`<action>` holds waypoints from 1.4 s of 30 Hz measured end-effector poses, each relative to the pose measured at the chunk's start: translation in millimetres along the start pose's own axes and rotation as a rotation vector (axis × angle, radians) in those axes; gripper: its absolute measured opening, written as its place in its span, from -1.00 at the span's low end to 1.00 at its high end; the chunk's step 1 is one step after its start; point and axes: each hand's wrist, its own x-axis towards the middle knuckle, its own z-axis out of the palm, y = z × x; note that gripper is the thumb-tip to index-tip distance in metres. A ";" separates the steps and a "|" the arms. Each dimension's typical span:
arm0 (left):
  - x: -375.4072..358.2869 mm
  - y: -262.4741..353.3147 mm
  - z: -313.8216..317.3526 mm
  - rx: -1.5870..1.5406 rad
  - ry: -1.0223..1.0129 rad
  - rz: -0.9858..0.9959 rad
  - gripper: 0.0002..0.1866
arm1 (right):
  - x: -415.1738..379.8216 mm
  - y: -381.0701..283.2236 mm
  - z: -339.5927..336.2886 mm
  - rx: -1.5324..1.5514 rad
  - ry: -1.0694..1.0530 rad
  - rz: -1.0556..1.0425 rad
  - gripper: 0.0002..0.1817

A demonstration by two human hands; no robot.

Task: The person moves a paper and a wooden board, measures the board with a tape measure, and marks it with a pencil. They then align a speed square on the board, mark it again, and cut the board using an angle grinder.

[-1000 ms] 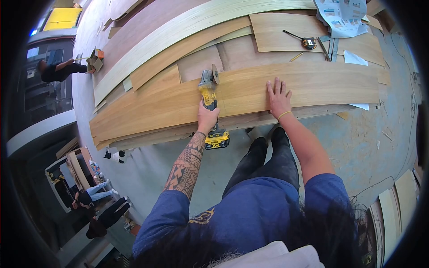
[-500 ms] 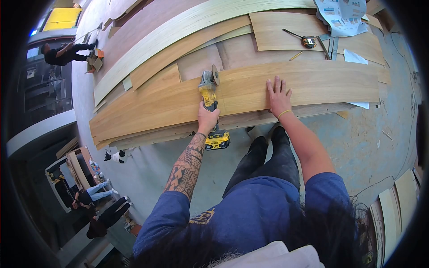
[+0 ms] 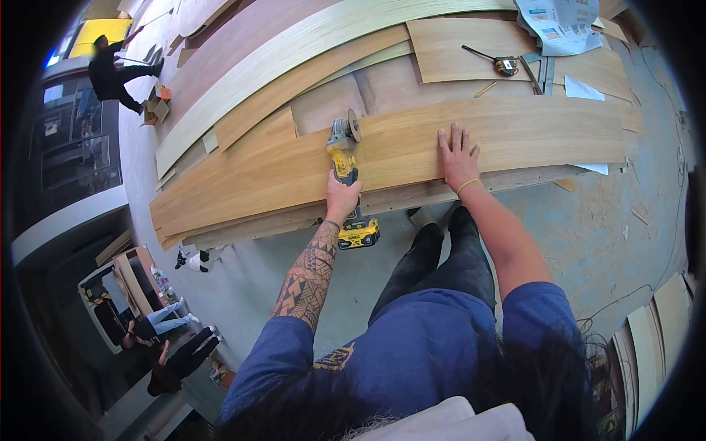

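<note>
My left hand (image 3: 343,198) is wrapped round the handle of a yellow and black cordless angle grinder (image 3: 343,156). Its cutting disc (image 3: 354,126) stands on edge at the top end, over the far edge of a long, thin wooden board (image 3: 412,143). The yellow battery (image 3: 359,234) hangs past the board's near edge. Flat on the same board, to the right of the grinder, rests my right hand (image 3: 460,163) with its fingers spread. A faint line crosses the board just right of the grinder.
Beyond the board lie more wooden sheets (image 3: 471,45), a tape measure (image 3: 506,66), a pencil (image 3: 485,90), a metal square (image 3: 547,76) and a printed sheet (image 3: 560,26). A person in black (image 3: 116,70), a dog (image 3: 193,260) and two other people are at the left.
The person in black at the upper left has moved up and right, legs now wider apart. The view has shifted slightly. My hands and the grinder hold their places on the board.
</note>
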 end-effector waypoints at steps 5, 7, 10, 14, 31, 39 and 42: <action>-4.3 -1.2 -0.4 -0.005 0.008 0.013 -0.57 | 1.6 1.2 9.2 -0.008 0.040 -0.001 0.10; -5.2 -1.4 -0.6 0.002 0.010 0.018 -0.57 | 2.0 1.2 11.1 -0.011 0.064 -0.001 0.07; -5.3 -1.8 -0.7 0.012 0.010 0.020 -0.57 | 2.7 2.0 13.7 -0.016 0.054 -0.002 0.06; -6.8 1.8 -1.1 0.033 0.014 0.007 -0.58 | 3.7 1.2 14.7 -0.013 0.108 -0.005 0.08; -14.7 -0.6 -0.2 0.018 0.015 0.017 -0.57 | 2.9 1.6 10.5 0.015 0.039 -0.001 0.10; -14.5 -9.4 0.6 0.030 0.026 0.008 -0.56 | 2.1 1.6 6.9 -0.010 0.049 -0.007 0.08; -14.1 -11.1 0.5 0.059 0.034 -0.004 -0.55 | 3.0 1.1 8.2 -0.016 0.032 -0.009 0.10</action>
